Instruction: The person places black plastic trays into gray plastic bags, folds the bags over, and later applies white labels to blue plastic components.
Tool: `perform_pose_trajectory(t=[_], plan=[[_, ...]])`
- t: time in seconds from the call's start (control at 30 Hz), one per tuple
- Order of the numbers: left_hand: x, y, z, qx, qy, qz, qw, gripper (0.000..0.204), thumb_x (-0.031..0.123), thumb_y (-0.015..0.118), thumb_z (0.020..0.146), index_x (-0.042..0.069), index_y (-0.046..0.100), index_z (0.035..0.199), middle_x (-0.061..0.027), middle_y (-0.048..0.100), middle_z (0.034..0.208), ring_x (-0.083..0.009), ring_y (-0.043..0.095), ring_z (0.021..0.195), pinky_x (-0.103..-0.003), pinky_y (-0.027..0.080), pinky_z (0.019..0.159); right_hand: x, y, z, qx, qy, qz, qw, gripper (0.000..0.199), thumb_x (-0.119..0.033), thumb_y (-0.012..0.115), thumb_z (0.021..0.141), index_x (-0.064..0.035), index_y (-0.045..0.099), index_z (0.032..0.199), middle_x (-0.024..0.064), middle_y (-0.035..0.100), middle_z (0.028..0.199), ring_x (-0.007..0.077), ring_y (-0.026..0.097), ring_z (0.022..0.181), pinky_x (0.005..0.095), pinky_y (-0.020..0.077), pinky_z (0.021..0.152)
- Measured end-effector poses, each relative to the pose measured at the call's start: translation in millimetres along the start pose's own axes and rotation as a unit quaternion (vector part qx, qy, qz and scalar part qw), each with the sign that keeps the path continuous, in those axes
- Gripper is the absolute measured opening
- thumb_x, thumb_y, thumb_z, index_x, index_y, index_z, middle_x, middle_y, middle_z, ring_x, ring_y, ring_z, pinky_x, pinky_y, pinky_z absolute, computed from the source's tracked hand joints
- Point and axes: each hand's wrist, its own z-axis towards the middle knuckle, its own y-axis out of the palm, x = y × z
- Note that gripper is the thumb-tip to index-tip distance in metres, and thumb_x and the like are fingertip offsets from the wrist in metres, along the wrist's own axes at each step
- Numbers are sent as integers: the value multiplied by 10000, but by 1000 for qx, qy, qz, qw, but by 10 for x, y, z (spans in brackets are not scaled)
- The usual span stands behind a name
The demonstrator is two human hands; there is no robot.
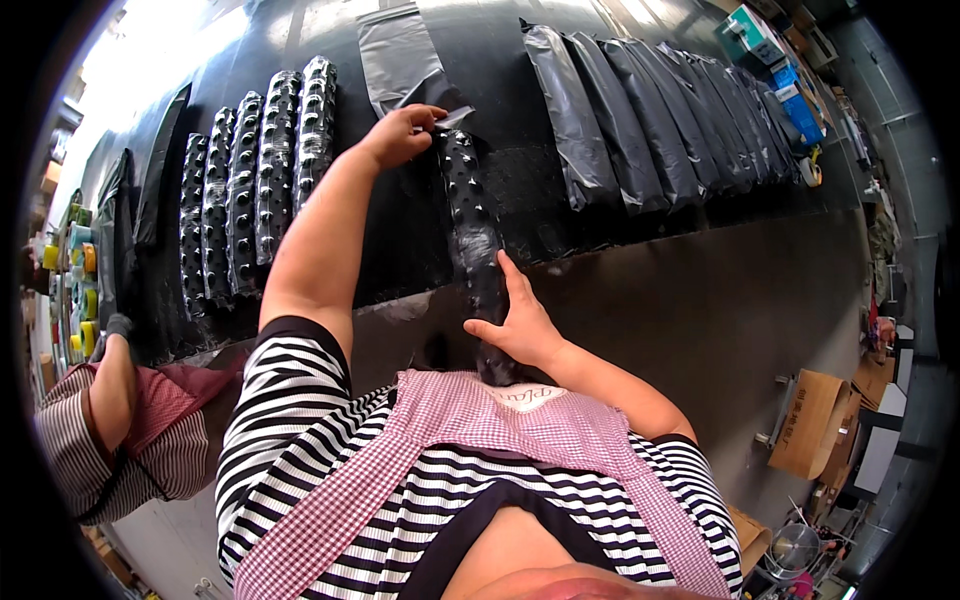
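A long black studded tray stack (472, 232) lies lengthwise on the black table (640, 290), running from my chest toward the far side. My right hand (515, 325) presses against its near end, fingers spread along its side. My left hand (403, 133) reaches to its far end and pinches the open edge of a grey plastic bag (400, 60) that lies flat beyond the stack. The mouth of the bag meets the stack's far tip.
A row of several bare studded tray stacks (255, 180) lies at the left. Several bagged stacks (650, 125) lie side by side at the right. Another person in a striped shirt (120, 430) works at the lower left. Cardboard boxes (815, 420) stand on the floor right.
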Motion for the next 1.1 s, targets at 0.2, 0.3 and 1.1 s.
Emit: perform_pose_trajectory(t=[0.2,0.3,1.1], plan=[[-9,40,-179,91,9,-126,988,118,-38,537,796,11,557,901,-131,593,1347,-169,584,1118,-278,482,909,314,-355,1276,50,0,72,996,242,-260,655,906,-24,681,952,139,705,763,285,697,708,384,542,683],[121,20,-86,59,6,-92,994,110,-30,545,806,8,563,908,-124,596,1330,-202,592,1153,-311,480,962,374,-368,2059,160,-12,-190,969,538,-248,757,815,-74,566,1287,155,539,1304,340,597,1157,418,508,963],[1221,1216,-1943,-51,39,-142,988,62,22,627,868,34,576,836,-112,544,887,-252,568,861,-361,471,792,922,-257,31,-358,50,115,925,328,-151,718,903,22,680,1178,41,705,1039,114,629,962,283,513,860]])
